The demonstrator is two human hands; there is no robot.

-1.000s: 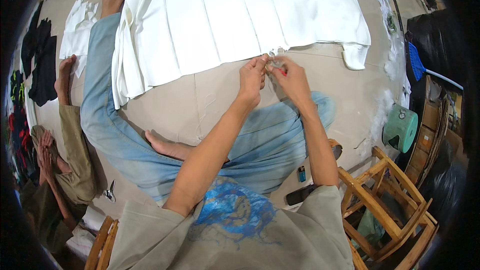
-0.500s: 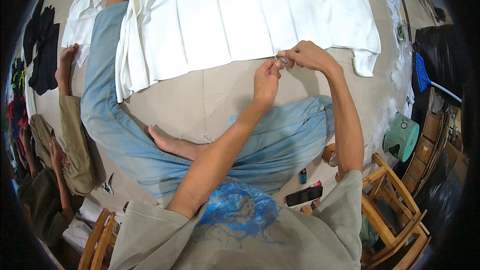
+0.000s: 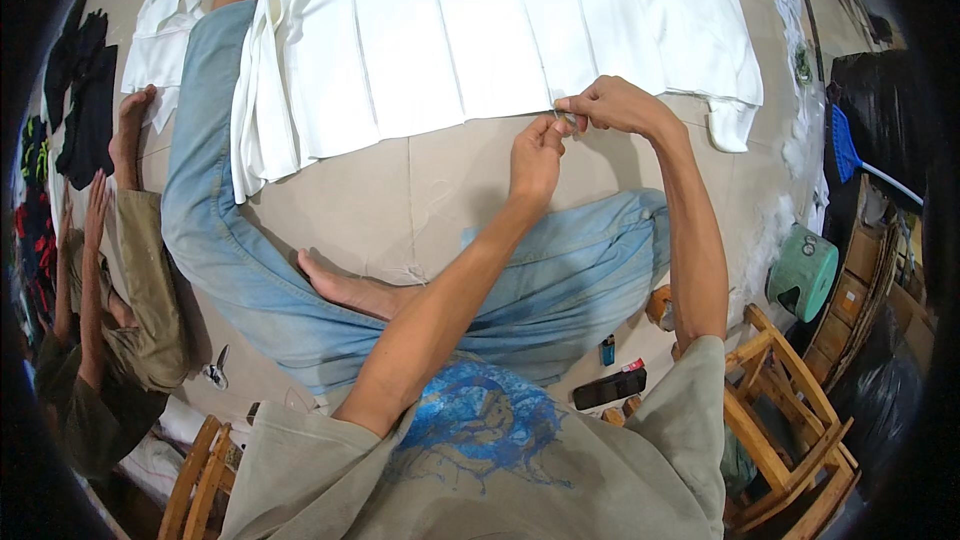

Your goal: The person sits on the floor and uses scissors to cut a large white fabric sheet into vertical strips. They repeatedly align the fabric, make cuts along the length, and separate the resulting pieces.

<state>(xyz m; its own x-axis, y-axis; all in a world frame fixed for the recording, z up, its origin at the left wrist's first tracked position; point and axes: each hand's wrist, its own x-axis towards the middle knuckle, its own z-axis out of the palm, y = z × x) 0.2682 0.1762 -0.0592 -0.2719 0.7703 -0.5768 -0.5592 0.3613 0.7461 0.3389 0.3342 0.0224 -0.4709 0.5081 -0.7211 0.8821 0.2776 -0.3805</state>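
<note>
At twelve o'clock, a broad white cloth with thin grey lines (image 3: 490,30) lies on the beige tiled floor (image 3: 360,190), its near edge toward me. A second ago both my hands met just off that edge; now my right hand (image 3: 622,106) reaches across from two o'clock, its fingertips at the edge where a line ends, while my left hand (image 3: 536,158) comes up from below to meet it. Both grips are drawn together at thumb and forefinger, touching or nearly so; a small greyish object (image 3: 571,121) shows between them, too small to identify, and I cannot tell what either pinches. The red bit beside my right fingers no longer shows. I judge this close, fine handling at one spot. At nine o'clock, a co-worker's hands (image 3: 97,208) now extend toward dark garments (image 3: 88,105).
</note>
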